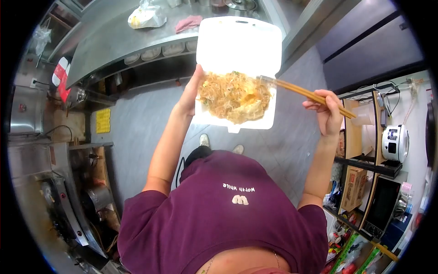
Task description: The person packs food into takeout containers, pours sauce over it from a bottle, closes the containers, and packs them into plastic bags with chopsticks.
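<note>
A white foam takeaway box (239, 45) is held up in front of me with its lid folded back. My left hand (191, 93) grips the box by its left side, the thumb on the rim and the other fingers hidden beneath. Fried noodles (228, 93) fill the base, with yellowish egg-like pieces at the right. Between the closed fingers of my right hand (328, 112) is a pair of chopsticks (303, 91). Their tips reach the upper right corner of the noodles; whether they touch them I cannot tell.
A steel counter (105, 45) stands ahead, bearing a plastic bag (147, 17) and a pink cloth (188, 23). Shelves at right hold a white rice cooker (395, 142) and a microwave (379, 205). A stove (64, 208) is at left, grey floor (137, 123) below.
</note>
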A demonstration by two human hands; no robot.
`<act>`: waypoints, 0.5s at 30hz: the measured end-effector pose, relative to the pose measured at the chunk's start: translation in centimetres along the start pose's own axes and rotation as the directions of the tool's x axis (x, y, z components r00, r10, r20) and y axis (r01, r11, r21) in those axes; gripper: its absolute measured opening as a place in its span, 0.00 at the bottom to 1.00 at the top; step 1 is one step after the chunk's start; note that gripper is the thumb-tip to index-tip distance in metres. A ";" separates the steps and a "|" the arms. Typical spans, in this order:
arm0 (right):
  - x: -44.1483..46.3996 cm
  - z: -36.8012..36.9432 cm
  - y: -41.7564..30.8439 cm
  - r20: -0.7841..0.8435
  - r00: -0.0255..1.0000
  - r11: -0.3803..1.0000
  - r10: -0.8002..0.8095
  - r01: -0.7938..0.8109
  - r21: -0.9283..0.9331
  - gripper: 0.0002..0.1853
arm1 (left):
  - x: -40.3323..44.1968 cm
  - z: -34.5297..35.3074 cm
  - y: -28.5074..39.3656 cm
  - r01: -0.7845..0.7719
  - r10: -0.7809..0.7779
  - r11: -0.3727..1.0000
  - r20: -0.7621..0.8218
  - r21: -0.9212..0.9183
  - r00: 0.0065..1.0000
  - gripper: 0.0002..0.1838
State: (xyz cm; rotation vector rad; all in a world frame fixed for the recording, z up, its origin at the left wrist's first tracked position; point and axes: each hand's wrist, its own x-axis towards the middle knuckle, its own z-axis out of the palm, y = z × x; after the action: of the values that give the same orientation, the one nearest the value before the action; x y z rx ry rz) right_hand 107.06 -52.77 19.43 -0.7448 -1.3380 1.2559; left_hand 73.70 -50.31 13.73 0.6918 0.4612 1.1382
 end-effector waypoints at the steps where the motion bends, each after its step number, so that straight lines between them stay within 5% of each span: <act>1: -0.1 0.4 -0.3 -0.014 1.000 1.000 -0.019 0.019 0.013 0.17 | 0.2 -0.3 -0.2 -0.003 0.003 1.000 -0.019 -0.003 1.000 0.36; 15: 1.4 9.3 -2.7 0.351 0.923 0.945 0.159 -0.038 -0.326 0.13 | 0.5 -0.7 -0.5 -0.021 0.018 0.999 -0.094 -0.034 0.995 0.35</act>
State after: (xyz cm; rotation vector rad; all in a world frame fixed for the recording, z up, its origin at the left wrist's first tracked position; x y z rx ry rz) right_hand 98.57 -54.50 23.86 -0.8281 -1.8648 1.3263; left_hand 73.75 -49.81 12.87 0.6151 0.5134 1.1980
